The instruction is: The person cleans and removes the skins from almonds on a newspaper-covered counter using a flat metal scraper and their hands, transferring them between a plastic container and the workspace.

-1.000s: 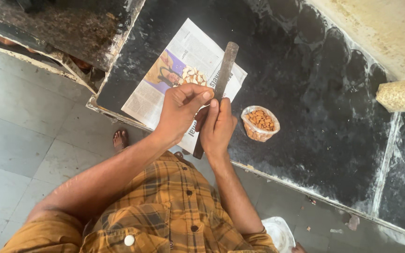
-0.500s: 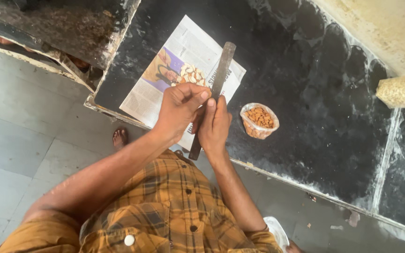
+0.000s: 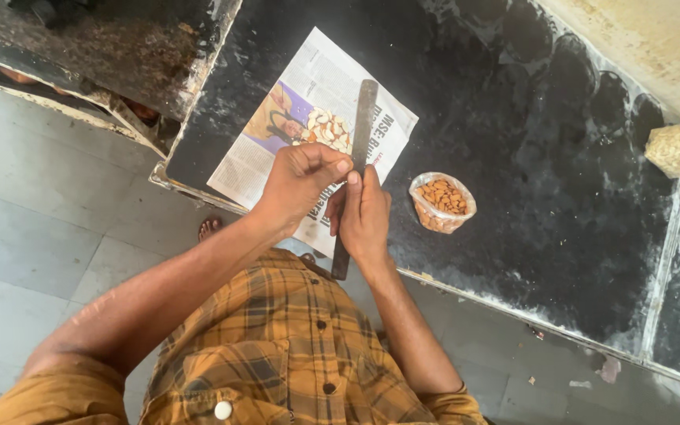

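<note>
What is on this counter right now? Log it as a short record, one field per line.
Left hand: fingers pinched against the blade of the long knife.
Right hand: gripping the knife at mid-length, its handle end poking out below the hand.
Newspaper: spread flat on the black stone counter.
Cut pieces: small pale pile on the newspaper, beside the blade.
Bag of nuts: clear, open, standing right of the newspaper.
Shirt: yellow and brown checked.

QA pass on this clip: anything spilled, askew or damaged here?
Nothing spilled. The newspaper lies askew, one corner hanging over the counter edge. The nut pieces stay piled on it and the bag of nuts sits upright. The counter surface looks patchy and worn.
</note>
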